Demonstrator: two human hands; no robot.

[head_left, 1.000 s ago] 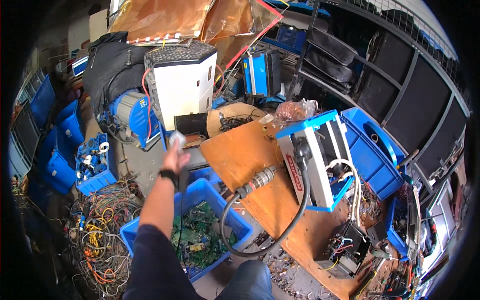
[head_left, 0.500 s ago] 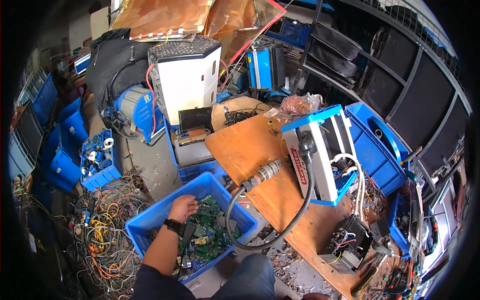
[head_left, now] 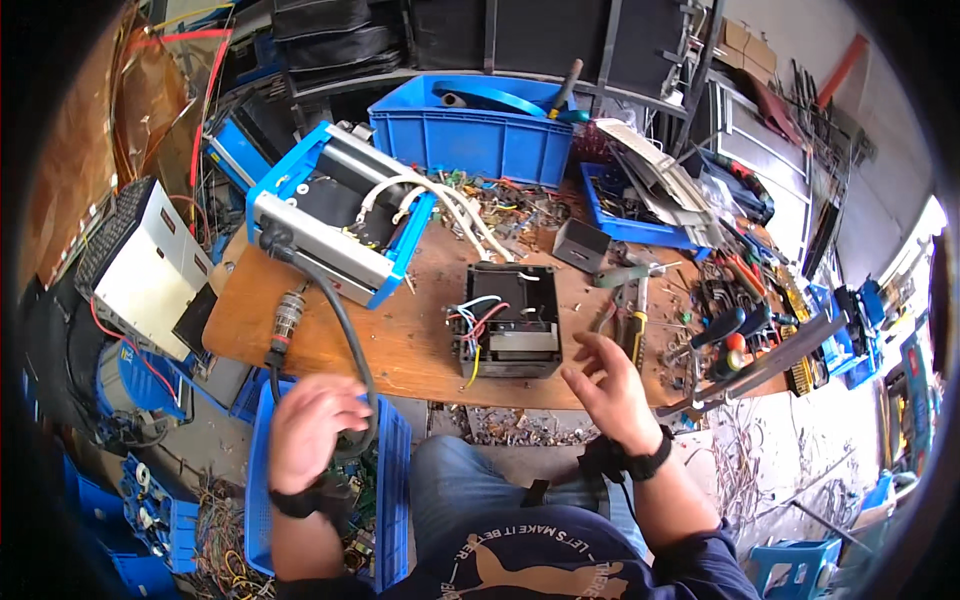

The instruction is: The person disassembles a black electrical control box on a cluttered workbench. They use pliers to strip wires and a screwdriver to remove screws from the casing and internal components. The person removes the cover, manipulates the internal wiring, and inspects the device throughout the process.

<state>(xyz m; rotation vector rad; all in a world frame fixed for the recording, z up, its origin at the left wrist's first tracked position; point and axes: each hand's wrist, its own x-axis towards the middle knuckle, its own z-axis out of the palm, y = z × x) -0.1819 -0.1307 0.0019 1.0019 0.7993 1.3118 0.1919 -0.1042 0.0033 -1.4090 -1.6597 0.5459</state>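
Observation:
My left hand [head_left: 312,425], fingers loosely bent and apart, hovers over the blue crate [head_left: 398,500] of green circuit boards, beside a thick black cable [head_left: 350,350]. My right hand [head_left: 612,392] is open at the table's front edge, just right of a black box-shaped transformer unit [head_left: 510,290]. Neither hand holds anything. Loose red, white and yellow wires stick out of the unit's left side. Two white cables [head_left: 455,200] link it to a blue-and-silver machine casing [head_left: 330,215]. The black cable runs from this casing; a metal connector [head_left: 287,318] lies to its left.
Pliers [head_left: 638,325], screwdrivers and other hand tools crowd the right of the wooden table [head_left: 410,365]. Behind stands a large blue bin [head_left: 475,140] amid small scrap. A small open black box [head_left: 580,245] sits beyond the unit. A blue stool [head_left: 795,565] is at lower right.
The view has swung right toward the table. My left hand has risen from over the circuit boards, and my right hand has come up beside the transformer unit.

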